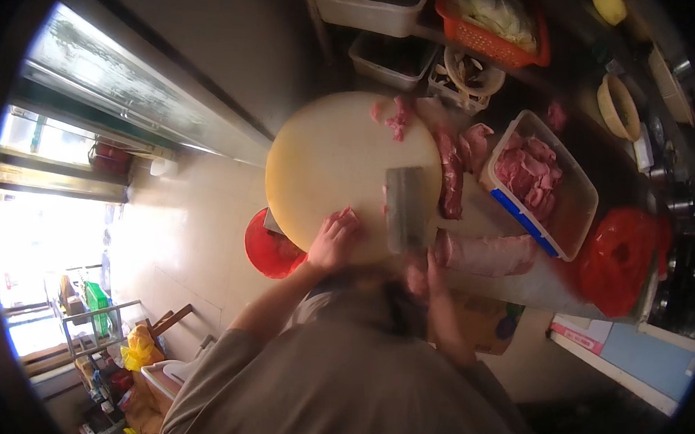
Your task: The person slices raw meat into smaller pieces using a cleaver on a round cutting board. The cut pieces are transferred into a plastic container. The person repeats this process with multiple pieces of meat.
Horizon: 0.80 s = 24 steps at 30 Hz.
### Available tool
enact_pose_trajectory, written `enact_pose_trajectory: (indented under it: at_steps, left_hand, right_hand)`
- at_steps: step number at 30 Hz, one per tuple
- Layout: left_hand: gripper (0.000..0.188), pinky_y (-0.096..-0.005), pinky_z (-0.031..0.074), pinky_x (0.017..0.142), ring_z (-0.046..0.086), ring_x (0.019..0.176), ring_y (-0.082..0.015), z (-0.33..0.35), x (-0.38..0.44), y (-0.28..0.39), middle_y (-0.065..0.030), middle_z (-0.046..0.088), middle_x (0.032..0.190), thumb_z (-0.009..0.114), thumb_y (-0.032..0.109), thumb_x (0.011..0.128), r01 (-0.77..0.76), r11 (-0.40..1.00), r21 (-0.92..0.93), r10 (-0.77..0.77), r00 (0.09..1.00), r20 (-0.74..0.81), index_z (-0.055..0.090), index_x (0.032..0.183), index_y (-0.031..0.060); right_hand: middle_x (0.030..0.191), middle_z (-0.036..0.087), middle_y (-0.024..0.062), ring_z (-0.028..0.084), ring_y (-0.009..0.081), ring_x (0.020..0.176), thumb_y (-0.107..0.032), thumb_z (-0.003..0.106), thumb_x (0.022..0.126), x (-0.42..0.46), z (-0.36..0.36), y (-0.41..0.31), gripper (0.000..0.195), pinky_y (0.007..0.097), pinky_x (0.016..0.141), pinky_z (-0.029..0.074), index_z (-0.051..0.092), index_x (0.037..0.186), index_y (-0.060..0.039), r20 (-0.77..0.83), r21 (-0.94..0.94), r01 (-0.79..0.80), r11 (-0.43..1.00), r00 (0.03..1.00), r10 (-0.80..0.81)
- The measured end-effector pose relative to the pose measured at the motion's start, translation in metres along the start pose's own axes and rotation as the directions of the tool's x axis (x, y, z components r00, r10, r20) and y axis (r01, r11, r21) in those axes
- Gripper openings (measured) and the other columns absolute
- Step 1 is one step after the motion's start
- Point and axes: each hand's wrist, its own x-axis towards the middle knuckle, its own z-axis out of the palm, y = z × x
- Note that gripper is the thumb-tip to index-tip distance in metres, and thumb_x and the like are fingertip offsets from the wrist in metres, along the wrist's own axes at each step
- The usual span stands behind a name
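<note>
On the near edge of a round cutting board, my left hand rests with its fingers on a small piece of raw meat. My right hand grips a meat cleaver by its handle, the broad blade over the board's right side. Small meat scraps lie near the board's far edge. A dark red meat strip is beside the board on the right, and a thick pale pink piece of meat lies just right of my right hand.
A plastic container of sliced meat stands at the right, with a red plastic bag beyond it. A red bucket is below the board's left edge. An orange basket and plastic tubs stand behind the board.
</note>
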Motion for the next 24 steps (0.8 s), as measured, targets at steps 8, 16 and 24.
enact_pose_trajectory:
  at_steps: [8, 16, 24]
  left_hand:
    - [0.04, -0.048, 0.046, 0.1, 0.057, 0.114, -0.0369, 0.014, -0.012, 0.003, -0.0134, 0.059, 0.116, 0.074, 0.01, 0.078, 0.1, 0.995, 0.005, -0.099, 0.991, -0.09, 0.056, 0.114, 0.0057]
    - [0.041, -0.0484, 0.046, 0.099, 0.056, 0.111, -0.0371, 0.009, -0.012, -0.001, -0.0143, 0.059, 0.114, 0.071, 0.013, 0.081, 0.11, 0.994, -0.007, -0.111, 0.993, -0.05, 0.056, 0.119, 0.0056]
    - [0.064, -0.0486, 0.046, 0.101, 0.054, 0.121, -0.0411, 0.009, -0.016, -0.003, -0.0212, 0.056, 0.132, 0.072, 0.021, 0.081, 0.114, 0.985, 0.127, -0.118, 0.993, 0.025, 0.051, 0.136, -0.002]
  right_hand:
    - [0.054, 0.039, 0.0025, 0.036, 0.0183, 0.037, -0.065, 0.031, 0.102, -0.058, 0.017, 0.026, 0.061, 0.0348, 0.035, 0.028, 0.055, 0.118, -0.0121, 0.073, 0.285, 0.199, 0.938, 0.971, -0.228]
    - [0.089, 0.065, 0.026, 0.064, 0.0454, 0.081, -0.035, 0.049, 0.104, -0.082, 0.142, -0.011, 0.036, 0.05, 0.069, 0.051, 0.061, 0.112, -0.0028, 0.168, -0.967, 0.047, -0.251, 0.859, -0.484]
    - [0.096, 0.069, 0.0251, 0.066, 0.0456, 0.091, -0.026, 0.053, 0.101, -0.09, 0.156, -0.002, 0.03, 0.0491, 0.079, 0.051, 0.068, 0.11, -0.0019, 0.121, -0.993, 0.107, -0.057, 0.828, -0.548]
